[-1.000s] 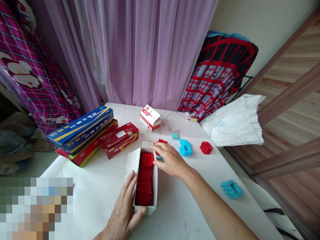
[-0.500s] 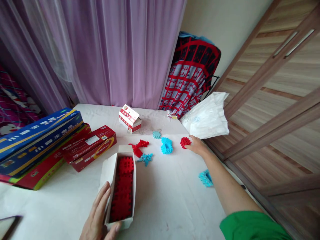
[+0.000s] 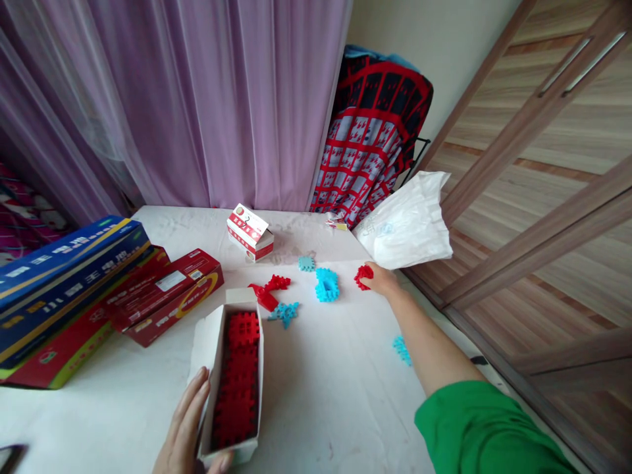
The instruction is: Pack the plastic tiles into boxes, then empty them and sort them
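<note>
- Red block (image 3: 363, 277) is gripped in the right hand's (image 3: 384, 280) nearly closed fingers.
- Open box (image 3: 261, 388), packed with red pieces (image 3: 237, 388), is touched by the left hand's (image 3: 184, 431) widely spread fingers.
- Blue block (image 3: 326, 285) is seen left of the right fingertips.

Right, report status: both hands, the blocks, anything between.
Left hand against open box, red blocks inside. Right hand gripping loose red piece. Blue block between box and right hand.
</note>
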### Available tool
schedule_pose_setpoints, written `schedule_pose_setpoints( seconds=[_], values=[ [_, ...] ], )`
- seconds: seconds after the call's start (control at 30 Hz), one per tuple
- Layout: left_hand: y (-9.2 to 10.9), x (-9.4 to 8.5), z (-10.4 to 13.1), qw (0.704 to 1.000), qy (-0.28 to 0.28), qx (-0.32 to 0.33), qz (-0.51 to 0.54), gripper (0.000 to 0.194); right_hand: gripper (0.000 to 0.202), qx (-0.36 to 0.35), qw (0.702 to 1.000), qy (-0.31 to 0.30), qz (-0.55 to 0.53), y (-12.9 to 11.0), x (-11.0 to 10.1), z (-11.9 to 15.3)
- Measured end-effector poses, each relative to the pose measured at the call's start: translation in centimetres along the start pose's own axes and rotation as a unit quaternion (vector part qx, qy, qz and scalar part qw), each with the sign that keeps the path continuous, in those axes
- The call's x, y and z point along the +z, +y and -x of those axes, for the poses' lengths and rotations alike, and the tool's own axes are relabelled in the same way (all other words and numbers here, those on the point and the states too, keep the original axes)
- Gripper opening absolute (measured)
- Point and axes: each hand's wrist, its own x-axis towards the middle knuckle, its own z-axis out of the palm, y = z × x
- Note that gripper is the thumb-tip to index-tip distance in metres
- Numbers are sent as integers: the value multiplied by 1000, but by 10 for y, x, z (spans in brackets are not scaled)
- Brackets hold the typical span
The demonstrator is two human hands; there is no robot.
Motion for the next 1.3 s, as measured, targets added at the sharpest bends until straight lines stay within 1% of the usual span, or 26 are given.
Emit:
schedule_pose_setpoints(
  seconds=[0.1,0.17,0.2,0.27,0.37,0.47,0.5,0.57,0.63,0.73,0.8,0.9,0.97,1.03,1.17,1.23,1.3],
  values=[
    [4,2,0,1000,0,-2,5,68,61,-3,998,30,-52,0,-9,10],
    [4,2,0,1000,4,18,6,68,61,-37,990,48,-124,-9,-16,25],
    [4,2,0,999,7,31,6,69,61,-69,982,52,-168,-18,-21,36],
    [3,1,-1,999,5,43,6,71,61,-158,955,38,-249,-44,-30,65],
    [5,0,-3,999,7,43,10,71,62,-290,907,-25,-304,-97,-44,123],
    [9,-2,-4,999,8,46,14,71,62,-409,862,-54,-293,-149,-52,173],
    [10,-3,-5,999,5,46,13,72,62,-437,852,-60,-281,-163,-51,184],
    [11,-3,-5,999,3,46,12,72,64,-467,845,-72,-251,-185,-48,198],
    [11,-4,-5,999,1,46,14,73,66,-480,849,-81,-208,-198,-41,203],
    [11,-5,-5,999,-4,43,20,74,72,-490,858,-63,-143,-203,-35,203],
    [11,-5,-6,999,-8,42,21,74,72,-486,863,-35,-129,-198,-34,203],
    [12,-6,-6,999,-7,45,21,75,61,-471,867,11,-161,-177,-35,199],
    [12,-6,-6,999,-5,46,19,75,52,-450,872,43,-189,-155,-32,191],
    [12,-6,-6,999,-4,46,15,75,44,-409,889,61,-197,-124,-27,175],
    [9,-4,-4,999,-2,43,10,72,38,-278,944,86,-153,-50,-17,121],
    [6,-2,-3,999,2,45,7,72,40,-189,972,75,-115,-15,-16,92],
    [3,-1,-2,999,10,47,2,71,44,-83,992,65,-72,12,-17,68]
  ],
)
